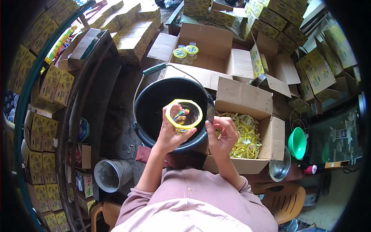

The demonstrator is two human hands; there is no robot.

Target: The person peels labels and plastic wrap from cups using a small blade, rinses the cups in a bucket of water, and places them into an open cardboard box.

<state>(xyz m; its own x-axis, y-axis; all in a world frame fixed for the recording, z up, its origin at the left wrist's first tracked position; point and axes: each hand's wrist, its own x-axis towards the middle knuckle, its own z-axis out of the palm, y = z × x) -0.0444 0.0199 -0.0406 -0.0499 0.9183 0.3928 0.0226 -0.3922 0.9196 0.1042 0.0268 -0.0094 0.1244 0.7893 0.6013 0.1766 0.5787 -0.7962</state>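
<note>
My left hand [167,136] is closed around a clear plastic jar [178,127] with a yellow rim and a coloured label. The jar is tilted so that its round mouth faces me, above the black bucket [148,98]. My right hand [223,133] is beside the bucket's right edge, thumb and fingers drawn together in a pinch near a dark flat piece [210,112]. I cannot tell what, if anything, is in that pinch. Beyond this hand, yellow plastic strips [247,135] fill an open cardboard box [244,96].
Behind the bucket, another open carton [205,33] holds several jars with yellow lids [191,49]. A green bowl [296,143] stands at the right. A grey bucket [112,176] is on the floor at the left. Printed yellow cartons [135,33] are stacked around.
</note>
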